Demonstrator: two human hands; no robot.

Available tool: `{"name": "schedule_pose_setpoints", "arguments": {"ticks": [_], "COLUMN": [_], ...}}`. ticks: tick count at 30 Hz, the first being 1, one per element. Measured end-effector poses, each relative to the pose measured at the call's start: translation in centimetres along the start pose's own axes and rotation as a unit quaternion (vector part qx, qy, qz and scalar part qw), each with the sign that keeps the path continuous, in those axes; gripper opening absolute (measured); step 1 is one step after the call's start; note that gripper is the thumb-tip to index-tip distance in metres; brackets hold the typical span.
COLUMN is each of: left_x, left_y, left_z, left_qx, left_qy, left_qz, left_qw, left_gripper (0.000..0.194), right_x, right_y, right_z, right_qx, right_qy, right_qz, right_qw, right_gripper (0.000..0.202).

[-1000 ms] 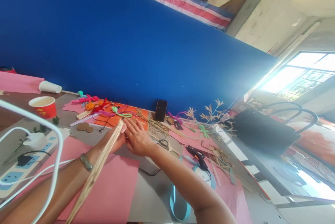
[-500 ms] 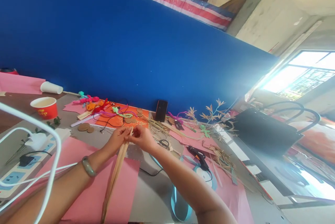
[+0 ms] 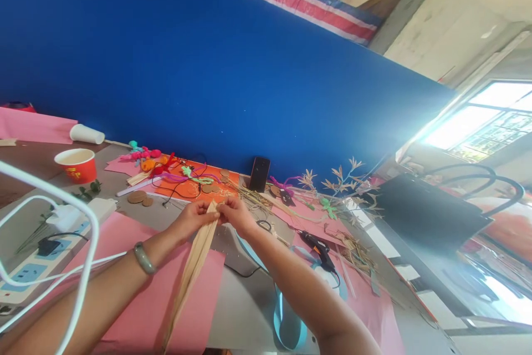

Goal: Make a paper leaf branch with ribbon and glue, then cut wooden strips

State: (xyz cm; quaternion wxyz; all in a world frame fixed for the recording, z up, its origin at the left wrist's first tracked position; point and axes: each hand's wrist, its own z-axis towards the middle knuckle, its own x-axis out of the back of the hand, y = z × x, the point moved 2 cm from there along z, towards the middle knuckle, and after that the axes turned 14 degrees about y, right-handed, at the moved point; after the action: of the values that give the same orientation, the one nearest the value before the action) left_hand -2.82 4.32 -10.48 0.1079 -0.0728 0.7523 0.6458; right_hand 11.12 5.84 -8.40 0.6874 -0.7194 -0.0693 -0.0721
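Left hand point(image 3: 194, 220) + right hand point(image 3: 238, 215) | both pinching pale strip point(image 3: 194, 263) | (spread wider than before)

Strip point(image 3: 196, 258) — pale straw-tan, dry-looking, long and flat, lengthwise streaks and creases. Broadest in its upper part, narrowing and darker toward the bottom of view. Slants down and left, above the pink sheet point(image 3: 139, 308) — upper end between the fingertips of left hand point(image 3: 192, 220) and right hand point(image 3: 238, 215).

Head-worn view — facing forward, downward, tilted
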Motion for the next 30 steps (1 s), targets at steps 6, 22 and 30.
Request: {"name": "schedule_pose_setpoints", "arguments": {"ticks": [6, 22, 30], "left_x": [0.1, 0.0, 0.2], "left_y": [0.0, -1.1, -1.1], "left_z": [0.0, 0.2, 0.3], "left_qx": [0.078, 0.12, 0.041], "left_qy": [-0.004, -0.01, 0.029], "left_qz": [0.024, 0.033, 0.045], "left_qw": [0.997, 0.992, 0.998], "left_gripper": [0.035, 0.025, 0.028], "right_x": [3.9, 10.2, 11.2], "right_y": [-1.4, 1.1, 0.5], "right_z": [0.7, -3.1, -4.0], "right_qx": [0.062, 0.09, 0.111], "right_qy": [0.006, 0.009, 0.039], "right_qz": [-0.155, -0.663, -0.613], "right_qw": [0.986, 0.744, 0.781], "right_gripper": [0.023, 0.023, 0.022]}}
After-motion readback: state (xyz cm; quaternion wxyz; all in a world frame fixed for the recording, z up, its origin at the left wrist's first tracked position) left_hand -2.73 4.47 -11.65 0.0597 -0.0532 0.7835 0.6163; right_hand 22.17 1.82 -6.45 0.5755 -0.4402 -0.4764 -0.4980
